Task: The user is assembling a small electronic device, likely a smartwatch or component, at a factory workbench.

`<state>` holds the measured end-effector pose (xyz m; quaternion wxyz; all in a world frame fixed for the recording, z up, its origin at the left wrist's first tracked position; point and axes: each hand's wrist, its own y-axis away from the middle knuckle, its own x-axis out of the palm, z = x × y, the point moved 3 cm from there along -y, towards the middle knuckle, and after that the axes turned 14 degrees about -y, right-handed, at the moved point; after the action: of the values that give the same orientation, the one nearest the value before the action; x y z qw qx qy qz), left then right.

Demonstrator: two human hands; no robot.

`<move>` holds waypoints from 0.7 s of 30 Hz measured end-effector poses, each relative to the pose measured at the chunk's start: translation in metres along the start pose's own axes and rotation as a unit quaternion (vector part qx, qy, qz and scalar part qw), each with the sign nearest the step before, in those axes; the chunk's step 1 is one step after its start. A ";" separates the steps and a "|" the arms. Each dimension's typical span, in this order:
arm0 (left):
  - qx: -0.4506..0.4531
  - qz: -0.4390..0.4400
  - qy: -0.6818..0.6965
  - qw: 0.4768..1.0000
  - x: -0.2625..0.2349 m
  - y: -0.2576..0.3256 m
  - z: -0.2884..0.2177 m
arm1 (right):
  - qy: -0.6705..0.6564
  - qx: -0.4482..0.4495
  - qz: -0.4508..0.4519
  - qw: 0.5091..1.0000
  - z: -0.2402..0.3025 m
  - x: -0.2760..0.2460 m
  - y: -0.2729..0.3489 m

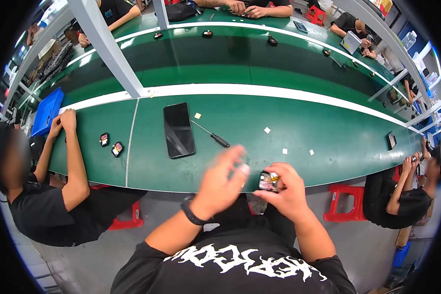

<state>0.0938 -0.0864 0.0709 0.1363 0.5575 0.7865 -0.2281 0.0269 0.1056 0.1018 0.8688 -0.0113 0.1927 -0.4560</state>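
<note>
Head view showed the work, to judge by its state, partway along: the small black-cased unit with pinkish and pale inner parts had its innards uncovered, so it looked unfinished, though how many steps were left could not be told. It was at the near edge of the green, smooth-topped counter, pinched between the thumb and fingers of the right hand. The left hand, blurred, was beside it with fingers spread, gripping nothing discernible.

Four small, pale square pieces lay loose on the counter, not fitted to anything. A thin-shafted screwdriver with a black handle lay out of both hands, near a black rectangular phone. Two similar black-cased units sat further left.

As for containers, a shallow blue plastic tray stood at the far left, beside a co-worker's hands; its contents could not be made out.
</note>
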 end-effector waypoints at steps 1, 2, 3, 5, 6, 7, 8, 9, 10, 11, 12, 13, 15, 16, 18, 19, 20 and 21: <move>0.108 -0.125 -0.245 0.955 -0.026 -0.013 0.005 | 0.006 0.026 -0.019 0.999 -0.009 -0.004 0.005; 0.153 -0.246 -0.347 0.892 -0.049 -0.031 0.014 | 0.006 0.025 -0.020 0.999 -0.015 -0.008 0.008; 0.098 -0.282 -0.449 0.842 -0.063 -0.050 0.024 | 0.012 0.048 -0.044 0.998 -0.026 -0.014 0.013; -0.168 -0.163 -0.548 0.803 -0.083 -0.081 0.044 | -0.020 0.090 -0.087 0.992 -0.036 -0.017 0.022; -0.241 -0.094 -0.553 0.792 -0.098 -0.092 0.059 | -0.028 0.081 -0.076 0.993 -0.033 -0.012 0.023; -0.244 -0.080 -0.559 0.789 -0.105 -0.099 0.067 | -0.027 0.089 -0.073 0.993 -0.032 -0.008 0.025; -0.241 -0.060 -0.561 0.790 -0.104 -0.108 0.071 | -0.021 0.100 -0.078 0.992 -0.033 -0.008 0.028; -0.256 -0.023 -0.555 0.791 -0.104 -0.116 0.074 | -0.030 0.111 -0.080 0.990 -0.030 -0.008 0.029; -0.271 0.014 -0.548 0.791 -0.104 -0.121 0.076 | -0.032 0.103 -0.079 0.991 -0.028 -0.009 0.028; -0.268 0.015 -0.526 0.807 -0.102 -0.126 0.080 | -0.035 0.109 -0.088 0.989 -0.028 -0.010 0.031; -0.262 0.015 -0.529 0.807 -0.101 -0.129 0.081 | -0.040 0.115 -0.096 0.988 -0.029 -0.011 0.033; -0.263 0.015 -0.533 0.804 -0.100 -0.131 0.083 | -0.058 0.124 -0.103 0.985 -0.030 -0.012 0.035; -0.258 0.002 -0.546 0.797 -0.093 -0.133 0.079 | -0.057 0.130 -0.110 0.984 -0.030 -0.016 0.037; -0.253 0.002 -0.550 0.796 -0.093 -0.133 0.079 | -0.053 0.137 -0.109 0.983 -0.028 -0.016 0.037; -0.259 -0.005 -0.548 0.795 -0.093 -0.132 0.076 | -0.047 0.127 -0.105 0.985 -0.023 -0.017 0.034; -0.261 -0.004 -0.543 0.798 -0.095 -0.130 0.074 | -0.048 0.127 -0.103 0.985 -0.023 -0.016 0.034; -0.262 -0.009 -0.545 0.796 -0.096 -0.128 0.072 | -0.049 0.126 -0.098 0.986 -0.024 -0.016 0.034; -0.254 0.002 -0.547 0.798 -0.098 -0.126 0.070 | -0.052 0.122 -0.095 0.987 -0.025 -0.016 0.033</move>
<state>0.0057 -0.2364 0.0827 0.6810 0.2872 0.6098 -0.2863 0.0366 0.1415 0.0773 0.8250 0.0527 0.0882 -0.5557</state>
